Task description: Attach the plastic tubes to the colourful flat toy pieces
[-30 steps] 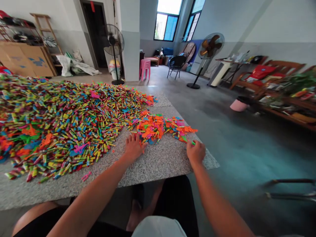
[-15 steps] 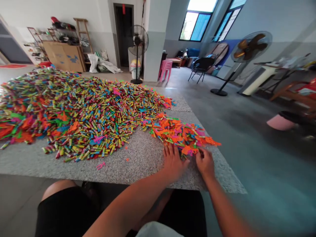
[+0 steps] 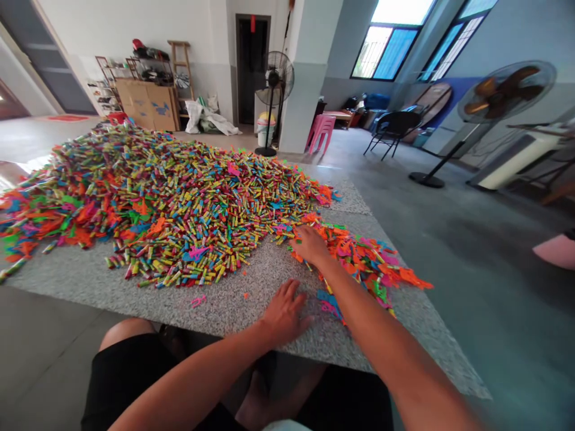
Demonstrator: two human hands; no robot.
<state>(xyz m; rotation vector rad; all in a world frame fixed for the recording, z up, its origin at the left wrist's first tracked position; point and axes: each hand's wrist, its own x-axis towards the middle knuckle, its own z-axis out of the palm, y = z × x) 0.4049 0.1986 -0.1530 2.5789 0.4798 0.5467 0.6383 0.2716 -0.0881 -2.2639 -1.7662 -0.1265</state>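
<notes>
A huge heap of small multicoloured plastic tubes [image 3: 171, 191] covers a grey speckled table [image 3: 233, 299]. To its right lies a smaller heap of flat orange, pink and green plastic pieces [image 3: 368, 263]. My left hand [image 3: 285, 311] lies flat on the bare tabletop near the front edge, fingers spread, holding nothing. My right hand [image 3: 309, 244] reaches forward to where the two heaps meet, knuckles up, fingers curled down into the pieces; what they grip is hidden. A loose pink piece [image 3: 197, 300] lies alone on the table.
Standing fans [image 3: 276, 90] [image 3: 489, 114] rise on the concrete floor beyond the table. A pink stool [image 3: 321, 133], a black chair [image 3: 395, 129], cardboard boxes [image 3: 146, 106] and shelves line the back. The table's right edge drops to the floor. My knees are under the front edge.
My right hand moved forward and left from the flat pieces' near edge to the border of the tube heap. My left hand drew back toward the front edge. The view shifted left.
</notes>
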